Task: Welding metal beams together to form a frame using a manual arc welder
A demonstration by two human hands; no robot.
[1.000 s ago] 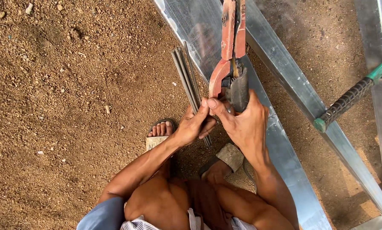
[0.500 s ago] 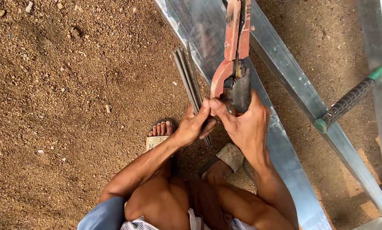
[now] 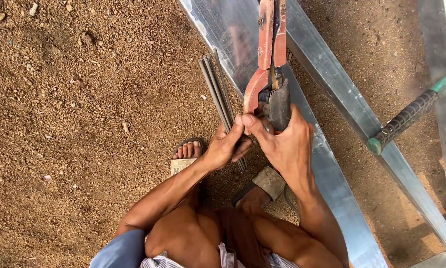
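My right hand [image 3: 282,144] grips the dark handle of a red clamp-like electrode holder [image 3: 267,64] whose jaws point away from me over a shiny metal beam [image 3: 327,164]. My left hand [image 3: 228,146] holds a small bundle of thin grey rods [image 3: 217,89] that stick out forward over the dirt. The fingertips of both hands meet just below the holder's handle. What they pinch there is too small to tell.
I squat on brown gravelly dirt [image 3: 84,99], with sandalled feet [image 3: 185,151] under my hands. Metal channel beams [image 3: 362,114] run diagonally on the right. A black ribbed handle with a green end [image 3: 407,119] lies across one beam.
The hands and the holder stay nearly in place; only the fingertips shift slightly at the holder's handle.
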